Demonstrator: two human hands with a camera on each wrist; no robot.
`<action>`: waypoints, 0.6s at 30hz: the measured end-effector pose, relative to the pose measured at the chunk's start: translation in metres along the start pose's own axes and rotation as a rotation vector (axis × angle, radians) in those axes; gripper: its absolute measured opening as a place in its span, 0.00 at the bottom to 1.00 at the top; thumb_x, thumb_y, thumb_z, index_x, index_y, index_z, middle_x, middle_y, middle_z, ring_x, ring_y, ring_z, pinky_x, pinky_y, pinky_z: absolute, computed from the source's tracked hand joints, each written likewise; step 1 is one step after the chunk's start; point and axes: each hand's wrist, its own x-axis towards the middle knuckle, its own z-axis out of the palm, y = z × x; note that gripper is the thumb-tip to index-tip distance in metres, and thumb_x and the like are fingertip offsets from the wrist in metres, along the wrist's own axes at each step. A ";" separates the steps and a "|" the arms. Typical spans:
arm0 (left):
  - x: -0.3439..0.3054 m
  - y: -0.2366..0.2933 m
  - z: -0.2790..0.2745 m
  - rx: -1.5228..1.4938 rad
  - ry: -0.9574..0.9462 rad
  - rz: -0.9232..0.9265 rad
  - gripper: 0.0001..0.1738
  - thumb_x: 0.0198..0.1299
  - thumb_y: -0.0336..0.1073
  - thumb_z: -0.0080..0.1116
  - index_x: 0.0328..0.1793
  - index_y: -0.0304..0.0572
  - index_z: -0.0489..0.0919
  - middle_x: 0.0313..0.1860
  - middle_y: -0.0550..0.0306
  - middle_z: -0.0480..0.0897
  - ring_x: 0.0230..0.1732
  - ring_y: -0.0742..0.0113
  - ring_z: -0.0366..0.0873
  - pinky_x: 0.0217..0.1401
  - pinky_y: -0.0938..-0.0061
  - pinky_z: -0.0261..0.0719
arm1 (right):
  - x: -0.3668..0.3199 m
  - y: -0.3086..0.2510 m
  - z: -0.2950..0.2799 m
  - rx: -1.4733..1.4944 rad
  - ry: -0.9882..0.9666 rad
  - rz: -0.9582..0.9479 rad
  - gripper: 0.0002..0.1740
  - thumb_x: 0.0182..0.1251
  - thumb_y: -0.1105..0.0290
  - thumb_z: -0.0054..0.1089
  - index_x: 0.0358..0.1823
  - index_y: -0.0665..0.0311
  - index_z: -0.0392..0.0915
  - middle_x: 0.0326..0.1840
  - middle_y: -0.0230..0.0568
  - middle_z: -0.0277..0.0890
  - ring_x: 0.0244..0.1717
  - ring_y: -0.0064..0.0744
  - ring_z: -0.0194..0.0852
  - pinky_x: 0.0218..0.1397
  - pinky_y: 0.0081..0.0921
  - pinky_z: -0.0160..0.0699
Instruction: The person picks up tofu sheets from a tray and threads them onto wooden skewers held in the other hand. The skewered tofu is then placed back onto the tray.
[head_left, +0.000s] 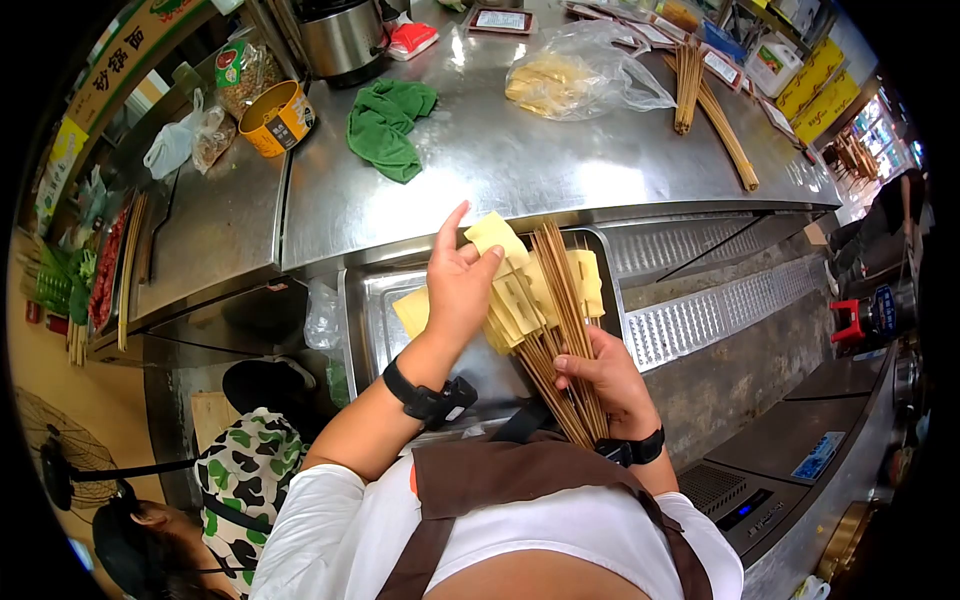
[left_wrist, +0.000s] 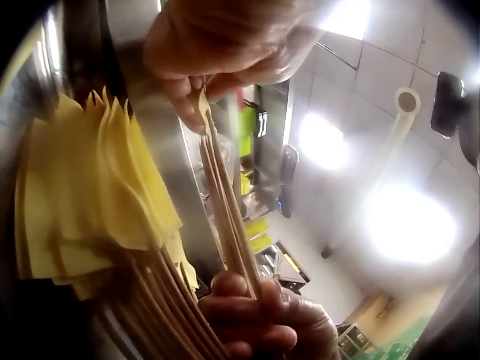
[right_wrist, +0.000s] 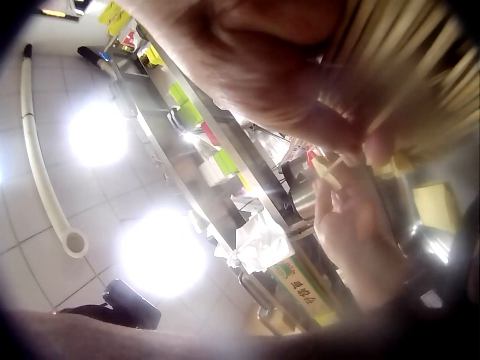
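In the head view my left hand [head_left: 458, 290] pinches a folded yellow tofu sheet [head_left: 495, 238] between thumb and fingers. My right hand [head_left: 612, 385] grips a bundle of thin wooden skewers [head_left: 562, 275], which point up and away from me. The left wrist view shows skewer tips at the pinched sheet [left_wrist: 203, 111]. Several tofu sheets threaded on skewers [head_left: 512, 312] lie beside the bundle, over a metal tray [head_left: 365, 350]. More loose yellow sheets [head_left: 585, 285] show behind the skewers. The right wrist view has my left hand [right_wrist: 360, 244] beyond the skewers.
Behind the tray runs a steel counter [head_left: 450, 170] with a green cloth [head_left: 388, 125], a plastic bag of yellow food [head_left: 565, 85] and more skewer bundles [head_left: 688, 85]. A yellow tub [head_left: 277, 118] stands left. Another person [head_left: 240, 470] is at my left.
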 end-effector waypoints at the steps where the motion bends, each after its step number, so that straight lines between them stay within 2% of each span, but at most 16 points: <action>1: 0.003 -0.002 -0.003 0.007 -0.015 -0.039 0.23 0.64 0.22 0.51 0.65 0.31 0.66 0.47 0.49 0.81 0.44 0.70 0.80 0.46 0.78 0.81 | -0.001 -0.001 0.001 -0.004 0.006 0.005 0.12 0.58 0.82 0.62 0.42 0.68 0.71 0.30 0.32 0.73 0.25 0.21 0.75 0.30 0.17 0.77; 5: 0.004 -0.001 -0.011 0.062 -0.070 -0.180 0.17 0.64 0.25 0.53 0.59 0.29 0.73 0.47 0.51 0.82 0.45 0.69 0.81 0.50 0.74 0.83 | 0.000 0.000 0.000 0.007 0.002 0.004 0.12 0.58 0.82 0.61 0.43 0.68 0.71 0.30 0.32 0.73 0.25 0.21 0.75 0.30 0.17 0.77; 14: -0.009 0.005 -0.006 0.024 -0.074 -0.267 0.18 0.65 0.26 0.53 0.60 0.29 0.73 0.48 0.51 0.82 0.46 0.68 0.81 0.52 0.69 0.84 | 0.002 0.004 -0.003 0.034 -0.018 -0.011 0.13 0.58 0.81 0.61 0.43 0.69 0.70 0.29 0.34 0.73 0.25 0.22 0.76 0.30 0.17 0.77; 18: -0.011 -0.001 -0.007 0.021 -0.076 -0.229 0.19 0.65 0.26 0.53 0.61 0.30 0.71 0.46 0.53 0.82 0.44 0.71 0.80 0.50 0.74 0.82 | 0.002 0.005 -0.004 0.035 -0.018 -0.010 0.13 0.58 0.81 0.61 0.44 0.69 0.70 0.29 0.34 0.74 0.25 0.22 0.76 0.30 0.17 0.77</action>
